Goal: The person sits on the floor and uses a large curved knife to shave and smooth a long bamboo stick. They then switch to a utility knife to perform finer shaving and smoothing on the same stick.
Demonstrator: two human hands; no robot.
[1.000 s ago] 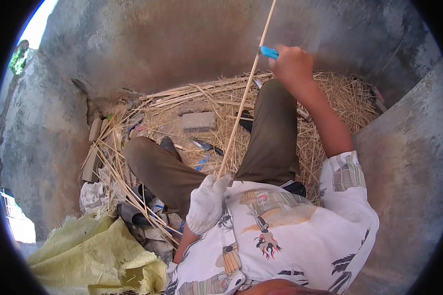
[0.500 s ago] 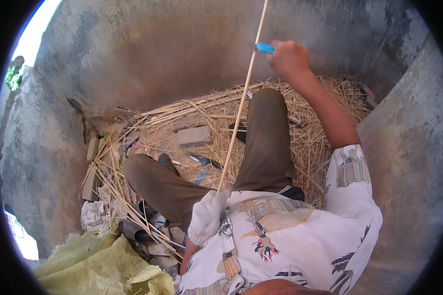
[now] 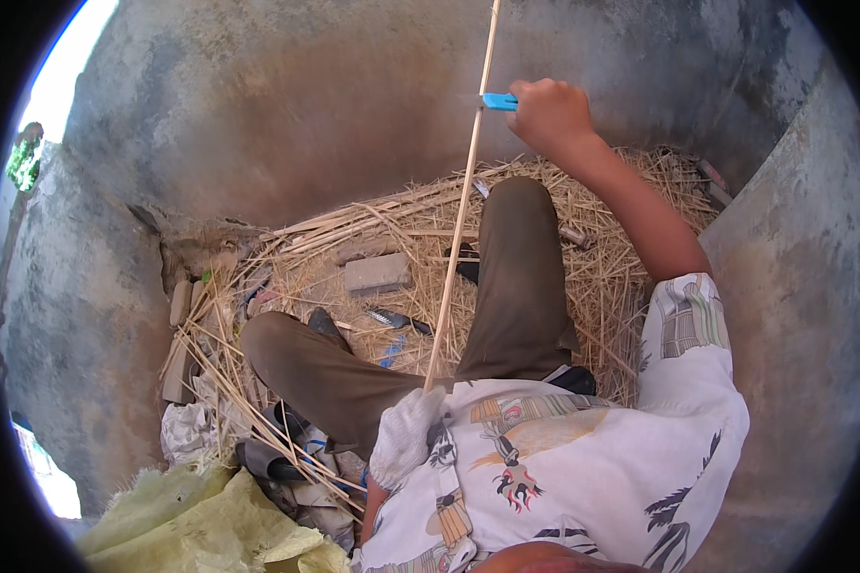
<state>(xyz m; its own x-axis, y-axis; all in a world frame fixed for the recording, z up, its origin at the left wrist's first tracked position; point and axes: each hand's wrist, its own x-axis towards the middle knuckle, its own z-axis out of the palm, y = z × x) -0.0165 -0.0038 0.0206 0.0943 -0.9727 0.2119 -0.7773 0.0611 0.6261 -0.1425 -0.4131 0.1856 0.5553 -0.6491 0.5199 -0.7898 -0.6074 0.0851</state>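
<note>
My left hand, in a white knit glove, is closed around the lower end of a long thin pale bamboo strip close to my body. From there the strip slants up and away past the top of the view. Well up its length, my bare right hand grips a blue-handled utility knife. The knife's tip meets the strip; how deep the blade sits in it cannot be made out. The left fingers are partly hidden by the glove and shirt.
Split strips and shavings cover the ground around my legs. A grey brick and a dark-handled tool lie between my knees. Yellow-green sacking is at lower left. Curved concrete walls stand ahead and at both sides.
The right hand and knife have shifted slightly left and down against the strip. The strip's upper part has swung a little left. My left hand keeps its hold, slightly lower in view.
</note>
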